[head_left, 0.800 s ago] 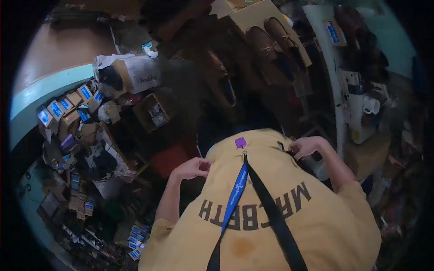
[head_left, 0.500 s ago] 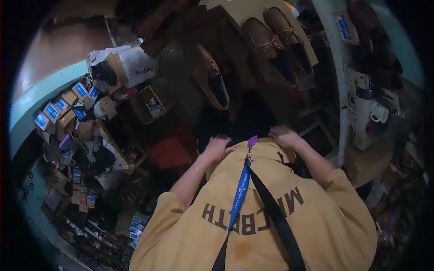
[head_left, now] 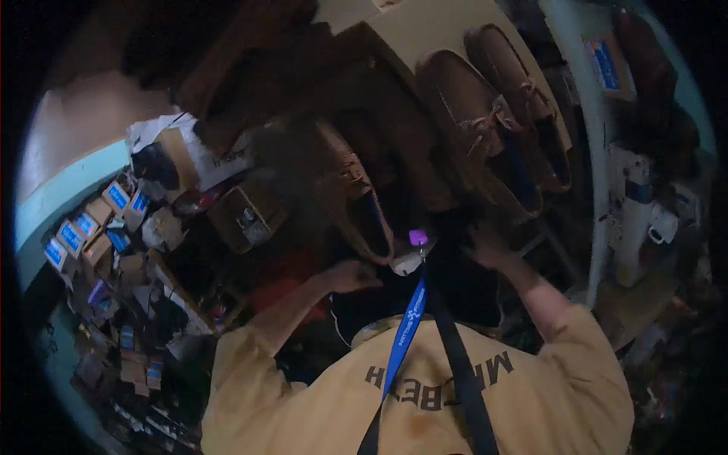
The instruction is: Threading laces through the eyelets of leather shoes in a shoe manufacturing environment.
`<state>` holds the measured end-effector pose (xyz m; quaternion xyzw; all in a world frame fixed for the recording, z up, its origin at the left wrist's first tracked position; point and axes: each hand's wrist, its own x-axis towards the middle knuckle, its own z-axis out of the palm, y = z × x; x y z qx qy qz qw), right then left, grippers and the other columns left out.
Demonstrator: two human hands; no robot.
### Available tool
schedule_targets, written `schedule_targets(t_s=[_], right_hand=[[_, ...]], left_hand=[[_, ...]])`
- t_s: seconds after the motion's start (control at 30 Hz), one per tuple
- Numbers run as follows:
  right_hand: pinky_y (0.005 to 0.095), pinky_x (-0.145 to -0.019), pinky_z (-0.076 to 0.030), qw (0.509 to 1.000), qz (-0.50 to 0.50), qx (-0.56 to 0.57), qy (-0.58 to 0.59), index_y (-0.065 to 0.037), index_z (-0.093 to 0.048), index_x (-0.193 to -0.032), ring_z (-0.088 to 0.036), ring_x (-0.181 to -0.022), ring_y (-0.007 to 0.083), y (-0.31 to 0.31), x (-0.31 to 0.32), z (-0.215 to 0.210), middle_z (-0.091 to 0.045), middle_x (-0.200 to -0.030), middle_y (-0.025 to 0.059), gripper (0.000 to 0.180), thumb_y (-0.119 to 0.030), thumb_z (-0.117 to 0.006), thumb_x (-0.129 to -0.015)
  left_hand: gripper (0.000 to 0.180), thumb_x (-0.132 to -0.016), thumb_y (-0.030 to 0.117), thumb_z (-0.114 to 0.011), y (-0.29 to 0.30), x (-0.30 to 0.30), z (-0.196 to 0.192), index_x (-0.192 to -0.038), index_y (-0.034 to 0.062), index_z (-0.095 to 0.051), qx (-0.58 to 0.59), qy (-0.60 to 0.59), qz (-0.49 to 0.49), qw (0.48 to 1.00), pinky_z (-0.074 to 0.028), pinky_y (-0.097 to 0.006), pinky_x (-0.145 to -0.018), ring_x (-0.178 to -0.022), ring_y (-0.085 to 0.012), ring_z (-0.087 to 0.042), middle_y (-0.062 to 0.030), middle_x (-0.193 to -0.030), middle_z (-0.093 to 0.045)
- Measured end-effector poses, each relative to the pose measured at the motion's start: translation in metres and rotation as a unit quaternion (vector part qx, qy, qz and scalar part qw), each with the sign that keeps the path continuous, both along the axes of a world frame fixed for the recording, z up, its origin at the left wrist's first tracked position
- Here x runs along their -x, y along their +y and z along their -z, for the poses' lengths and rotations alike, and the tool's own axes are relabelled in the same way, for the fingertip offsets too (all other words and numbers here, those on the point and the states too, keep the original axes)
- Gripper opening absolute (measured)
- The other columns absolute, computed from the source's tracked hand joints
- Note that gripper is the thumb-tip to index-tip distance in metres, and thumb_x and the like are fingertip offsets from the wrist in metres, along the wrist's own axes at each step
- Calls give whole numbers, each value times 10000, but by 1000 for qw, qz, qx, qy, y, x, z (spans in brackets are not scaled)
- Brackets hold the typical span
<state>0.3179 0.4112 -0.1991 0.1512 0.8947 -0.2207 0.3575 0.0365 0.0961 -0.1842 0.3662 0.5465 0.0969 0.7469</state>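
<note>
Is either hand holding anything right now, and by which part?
Cannot tell: left hand and right hand reach beneath the brown shoe; grip is hidden in shadow.

A tan board (head_left: 425, 30) carried two brown shoes (head_left: 493, 121) side by side at its right edge. Small boxes (head_left: 91, 227) and a larger open box (head_left: 243, 216) crowded the floor (head_left: 152, 334).

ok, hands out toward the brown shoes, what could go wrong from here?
1. The scene is dim, so the left hand and right hand reach half blind.
2. The blue lanyard hangs forward between them and could snag on a brown shoe.
3. Cluttered small boxes lie close by; an elbow could knock them.
</note>
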Motion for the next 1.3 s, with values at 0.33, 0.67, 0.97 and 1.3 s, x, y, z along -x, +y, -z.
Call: schedule_targets(t_s=[0.33, 0.67, 0.97, 1.3], right_hand=[[563, -1178, -347, 954, 284, 49, 87, -222, -552, -1479, -369, -1500, 273, 43, -35, 232, -522, -1538, 77, 633, -547, -613, -939], [614, -1183, -299, 925, 224, -190, 243, -173, -615, -1403, -383, -1469, 374, 9, -19, 144, -511, -1518, 127, 587, -408, -694, -871], [629, -1219, -225, 886, 204, -146, 391, -172, -621, -1398, -322, -1512, 389, -19, -19, 154, -429, -1606, 139, 559, -405, -713, -899], [342, -832, -562, 759, 255, -15, 599, -47, -684, -1244, -717, -962, 255, -9, 58, -8, -686, -1272, 141, 350, -220, -749, -947]], left_hand=[[284, -951, 261, -680, 25, 75, 180, -1146, 62, -735, -342, 215, -27, 914, -525, -433, -897, -981, -335, -692, -175, -1046, -734], [422, -937, 212, -653, -54, 59, 182, -1315, 25, -646, -261, 504, -290, 770, -512, -449, -989, -1175, -408, -631, -217, -1276, -671], [393, -1014, 360, -574, -34, 80, 122, -1330, 150, -673, -126, 384, -174, 898, -534, -494, -969, -1134, -421, -670, -215, -1223, -703], [657, -907, 638, -622, -11, 46, 145, -1087, 19, -746, -115, 593, -128, 787, -549, -523, -932, -1062, -420, -699, -250, -1115, -728]])
